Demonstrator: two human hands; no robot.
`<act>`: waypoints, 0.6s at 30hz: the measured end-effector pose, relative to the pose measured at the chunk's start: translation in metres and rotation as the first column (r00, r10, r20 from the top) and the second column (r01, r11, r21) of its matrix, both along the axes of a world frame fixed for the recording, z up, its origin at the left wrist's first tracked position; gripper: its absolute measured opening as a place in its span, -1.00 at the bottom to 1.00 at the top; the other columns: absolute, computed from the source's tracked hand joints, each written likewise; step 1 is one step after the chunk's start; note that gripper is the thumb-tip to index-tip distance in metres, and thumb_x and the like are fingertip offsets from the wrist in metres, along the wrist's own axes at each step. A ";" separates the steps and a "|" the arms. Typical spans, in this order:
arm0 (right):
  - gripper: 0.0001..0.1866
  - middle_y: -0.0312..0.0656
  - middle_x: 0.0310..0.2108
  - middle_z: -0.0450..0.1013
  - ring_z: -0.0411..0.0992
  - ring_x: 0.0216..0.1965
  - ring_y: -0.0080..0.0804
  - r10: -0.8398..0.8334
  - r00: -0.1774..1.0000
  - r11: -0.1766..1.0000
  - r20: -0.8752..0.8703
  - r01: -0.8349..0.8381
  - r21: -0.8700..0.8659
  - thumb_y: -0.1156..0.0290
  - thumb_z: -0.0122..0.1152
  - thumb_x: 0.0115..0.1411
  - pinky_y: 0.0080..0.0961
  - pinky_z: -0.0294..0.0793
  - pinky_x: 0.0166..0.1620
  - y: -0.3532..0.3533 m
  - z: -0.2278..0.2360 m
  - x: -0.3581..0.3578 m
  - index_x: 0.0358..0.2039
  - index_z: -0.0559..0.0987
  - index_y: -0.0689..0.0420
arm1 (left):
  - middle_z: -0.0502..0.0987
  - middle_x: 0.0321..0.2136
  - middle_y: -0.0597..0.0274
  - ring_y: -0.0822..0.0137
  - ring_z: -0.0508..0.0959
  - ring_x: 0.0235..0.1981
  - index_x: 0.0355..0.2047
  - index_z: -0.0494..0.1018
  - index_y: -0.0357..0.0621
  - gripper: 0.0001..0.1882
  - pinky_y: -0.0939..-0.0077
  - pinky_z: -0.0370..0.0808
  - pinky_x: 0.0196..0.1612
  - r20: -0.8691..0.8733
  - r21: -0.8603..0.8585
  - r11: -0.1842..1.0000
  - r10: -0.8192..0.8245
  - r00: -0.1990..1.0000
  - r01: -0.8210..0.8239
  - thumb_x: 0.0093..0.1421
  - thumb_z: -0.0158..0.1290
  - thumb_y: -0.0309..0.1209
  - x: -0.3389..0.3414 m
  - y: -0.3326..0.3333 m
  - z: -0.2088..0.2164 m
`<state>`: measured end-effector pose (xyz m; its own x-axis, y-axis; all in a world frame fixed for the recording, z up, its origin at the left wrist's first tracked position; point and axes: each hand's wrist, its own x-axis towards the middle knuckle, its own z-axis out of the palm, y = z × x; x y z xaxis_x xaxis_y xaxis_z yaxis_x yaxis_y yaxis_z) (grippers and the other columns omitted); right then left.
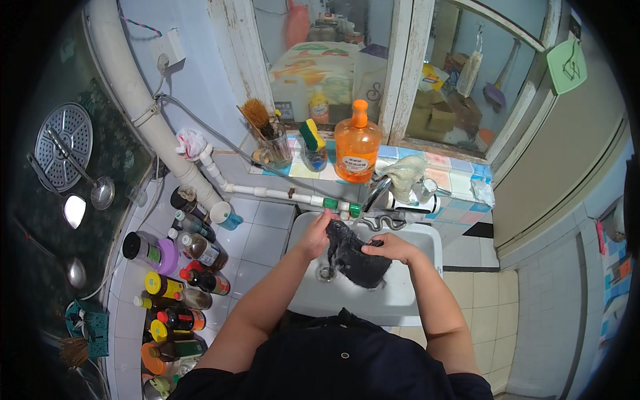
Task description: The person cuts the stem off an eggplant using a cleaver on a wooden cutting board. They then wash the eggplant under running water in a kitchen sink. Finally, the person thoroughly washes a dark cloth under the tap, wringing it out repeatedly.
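A dark grey, wet-looking cloth is stretched between my two hands above the white sink. My left hand grips its upper left corner, fingers closed on it. On the opposite side, my right hand pinches the upper right edge, thumb on top. The cloth's lower part hangs into the basin and hides some of it. The round drain shows just left of the cloth. Behind the cloth, the metal faucet leans over the sink; whether water runs cannot be made out.
On the tiled ledge behind stand an orange detergent bottle, a sponge in a cup and brushes in a glass. A pale rag drapes near the faucet. Several sauce bottles crowd the left counter. White pipes run along the wall.
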<state>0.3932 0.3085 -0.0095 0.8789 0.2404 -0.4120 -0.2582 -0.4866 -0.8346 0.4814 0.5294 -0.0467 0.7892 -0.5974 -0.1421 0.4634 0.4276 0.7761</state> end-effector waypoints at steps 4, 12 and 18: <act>-0.64 -0.36 -0.47 0.41 0.29 -0.44 -0.60 -0.294 0.952 0.916 -0.082 0.305 0.261 0.07 0.31 -0.07 -0.59 0.26 -0.37 -0.012 -0.004 0.006 -0.41 0.51 0.07 | 0.34 -0.43 0.38 0.51 0.40 -0.38 -0.36 0.26 -0.04 -0.75 0.53 0.36 -0.33 0.104 0.234 0.962 -0.166 0.981 0.138 0.22 -0.10 -0.14 0.001 0.015 0.024; -0.81 -0.34 -0.46 0.43 0.38 -0.45 -0.59 -0.570 0.814 0.572 -0.109 0.488 0.659 0.34 0.21 0.07 -0.64 0.36 -0.37 -0.003 0.029 0.008 -0.35 0.43 0.10 | 0.41 -0.41 0.13 0.33 0.42 -0.38 -0.28 0.27 -0.19 -0.70 0.52 0.34 -0.29 0.627 0.669 0.728 -0.444 0.640 -0.151 -0.05 0.04 -0.44 0.010 0.019 -0.005; -0.82 -0.33 -0.47 0.40 0.36 -0.45 -0.56 -0.704 0.690 0.346 -0.165 0.537 0.769 0.33 0.12 0.16 -0.58 0.37 -0.34 0.008 0.015 0.008 -0.33 0.40 0.15 | 0.44 -0.32 0.23 0.38 0.45 -0.28 -0.21 0.37 -0.20 -0.72 0.52 0.38 -0.16 -0.012 0.046 0.998 -0.036 0.999 0.037 0.03 -0.13 -0.53 0.022 0.015 -0.006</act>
